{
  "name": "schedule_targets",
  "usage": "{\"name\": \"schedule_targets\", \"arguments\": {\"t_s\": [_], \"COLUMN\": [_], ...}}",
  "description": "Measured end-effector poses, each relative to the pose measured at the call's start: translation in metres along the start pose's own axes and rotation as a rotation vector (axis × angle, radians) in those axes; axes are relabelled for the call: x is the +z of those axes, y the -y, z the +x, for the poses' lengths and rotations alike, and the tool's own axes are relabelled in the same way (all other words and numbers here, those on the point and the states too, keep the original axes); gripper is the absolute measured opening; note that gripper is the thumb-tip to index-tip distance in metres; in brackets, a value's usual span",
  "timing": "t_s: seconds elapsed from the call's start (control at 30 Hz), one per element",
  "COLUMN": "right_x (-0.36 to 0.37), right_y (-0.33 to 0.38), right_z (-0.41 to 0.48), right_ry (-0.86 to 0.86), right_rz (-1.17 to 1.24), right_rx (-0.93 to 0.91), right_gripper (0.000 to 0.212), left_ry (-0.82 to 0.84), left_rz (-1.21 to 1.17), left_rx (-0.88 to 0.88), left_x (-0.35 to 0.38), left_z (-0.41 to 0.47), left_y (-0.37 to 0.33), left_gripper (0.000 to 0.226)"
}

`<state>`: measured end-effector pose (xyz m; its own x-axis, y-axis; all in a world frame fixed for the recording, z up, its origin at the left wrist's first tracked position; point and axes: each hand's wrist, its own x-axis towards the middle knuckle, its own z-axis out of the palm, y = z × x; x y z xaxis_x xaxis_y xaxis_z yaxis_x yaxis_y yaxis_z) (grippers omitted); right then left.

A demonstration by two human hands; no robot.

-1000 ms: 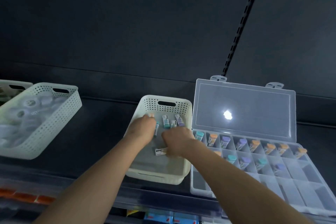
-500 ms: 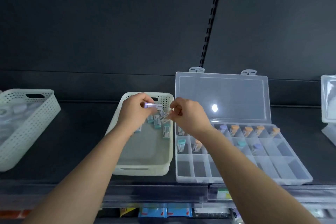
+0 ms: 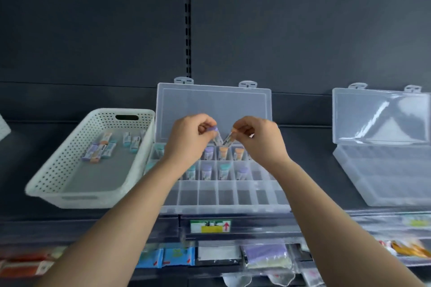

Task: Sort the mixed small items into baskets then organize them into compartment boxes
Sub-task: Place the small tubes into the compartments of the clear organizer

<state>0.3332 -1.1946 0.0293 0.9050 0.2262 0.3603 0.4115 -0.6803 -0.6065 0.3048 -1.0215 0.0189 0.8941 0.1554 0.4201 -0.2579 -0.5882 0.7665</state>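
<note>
Pinching purple-capped vial [image 3: 216, 134] in left hand [image 3: 186, 143] fingers [image 3: 205, 121], second vial [image 3: 229, 139] in right hand [image 3: 262, 141] (tips nearly touching), over compartment box [image 3: 221, 208]

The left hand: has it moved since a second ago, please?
Yes: the left hand went right, from the white basket to over the compartment box.
</note>
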Motion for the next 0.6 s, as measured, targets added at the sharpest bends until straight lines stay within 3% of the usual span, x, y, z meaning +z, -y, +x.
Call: {"name": "schedule_targets", "arguments": {"t_s": [0.27,0.6], "right_x": [-0.049,-0.045], "right_y": [-0.066,-0.103], "right_z": [-0.023,-0.042], "right_ry": [0.036,0.193], "right_rz": [-0.157,-0.316], "right_rx": [-0.005,0.009], "right_gripper": [0.008,0.015], "left_ry": [0.160,0.327], "left_rz": [0.161,0.615], "left_rx": [0.051,0.161], "left_x": [0.081,0.115], "left_z": [-0.015,-0.024], "left_y": [-0.045,-0.053], "left_gripper": [0.008,0.013]}}
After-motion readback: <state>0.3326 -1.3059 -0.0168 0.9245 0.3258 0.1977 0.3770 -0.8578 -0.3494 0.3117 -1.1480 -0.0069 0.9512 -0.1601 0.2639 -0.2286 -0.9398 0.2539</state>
